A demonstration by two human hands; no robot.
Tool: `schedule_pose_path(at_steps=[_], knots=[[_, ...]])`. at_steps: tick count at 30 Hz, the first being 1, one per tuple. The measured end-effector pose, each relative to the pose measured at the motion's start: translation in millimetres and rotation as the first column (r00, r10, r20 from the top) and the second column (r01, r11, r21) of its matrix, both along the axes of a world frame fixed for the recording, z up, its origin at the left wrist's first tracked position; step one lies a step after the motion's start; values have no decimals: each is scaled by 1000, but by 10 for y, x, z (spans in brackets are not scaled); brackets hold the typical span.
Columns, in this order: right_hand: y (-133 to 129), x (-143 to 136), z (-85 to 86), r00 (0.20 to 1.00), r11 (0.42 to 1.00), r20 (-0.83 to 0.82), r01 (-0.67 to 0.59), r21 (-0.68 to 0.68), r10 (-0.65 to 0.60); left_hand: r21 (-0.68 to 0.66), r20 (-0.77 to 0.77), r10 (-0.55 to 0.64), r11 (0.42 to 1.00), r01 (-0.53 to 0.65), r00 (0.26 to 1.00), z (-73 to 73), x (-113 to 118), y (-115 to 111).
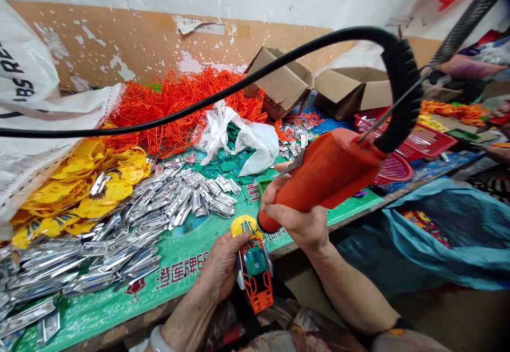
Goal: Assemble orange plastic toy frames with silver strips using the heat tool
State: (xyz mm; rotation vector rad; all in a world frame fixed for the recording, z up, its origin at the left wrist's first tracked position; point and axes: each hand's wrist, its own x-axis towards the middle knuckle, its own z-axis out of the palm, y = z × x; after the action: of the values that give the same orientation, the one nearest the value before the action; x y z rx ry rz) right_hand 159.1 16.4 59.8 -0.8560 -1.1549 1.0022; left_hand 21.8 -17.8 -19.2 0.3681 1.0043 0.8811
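Observation:
My left hand grips a small toy vehicle near the table's front edge. The toy has a yellow front with blue lettering, a teal middle, silver sides and an orange frame at its lower end. My right hand is wrapped round an orange cylindrical power tool, which hangs from a spring and has a thick black cable. The tool's dark lower end is at the toy's yellow part; its tip is hidden, so contact cannot be made out.
Silver parts, yellow parts and orange frames lie in heaps on the green-covered table. Behind stand cardboard boxes. Red baskets and a blue bag are at the right. The black cable crosses above.

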Motion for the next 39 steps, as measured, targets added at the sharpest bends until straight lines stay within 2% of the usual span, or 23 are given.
schedule_pose_path(at_steps=[5, 9, 12, 19, 25, 31, 39], knots=[[72, 155, 50, 997, 996, -78, 0, 87, 6, 41, 5, -30, 999, 30, 1000, -12, -25, -15], [271, 346, 85, 976, 971, -122, 197, 133, -181, 46, -2, -82, 996, 82, 997, 7, -67, -27], [425, 448, 13, 955, 949, -88, 292, 119, -283, 22, -9, -129, 991, 129, 992, 29, -95, -28], [561, 480, -206, 952, 944, 22, 300, 137, -306, -27, -78, -146, 989, 144, 986, 20, -110, -28], [579, 521, -203, 932, 925, 47, 350, 146, -359, -27, -88, -147, 989, 146, 985, -11, -143, -33], [577, 561, -236, 936, 930, 27, 343, 133, -350, -26, -73, -161, 987, 160, 984, -23, -146, -31], [582, 558, -277, 921, 918, 61, 374, 129, -384, -19, -12, -82, 996, 82, 997, 94, -140, -30]])
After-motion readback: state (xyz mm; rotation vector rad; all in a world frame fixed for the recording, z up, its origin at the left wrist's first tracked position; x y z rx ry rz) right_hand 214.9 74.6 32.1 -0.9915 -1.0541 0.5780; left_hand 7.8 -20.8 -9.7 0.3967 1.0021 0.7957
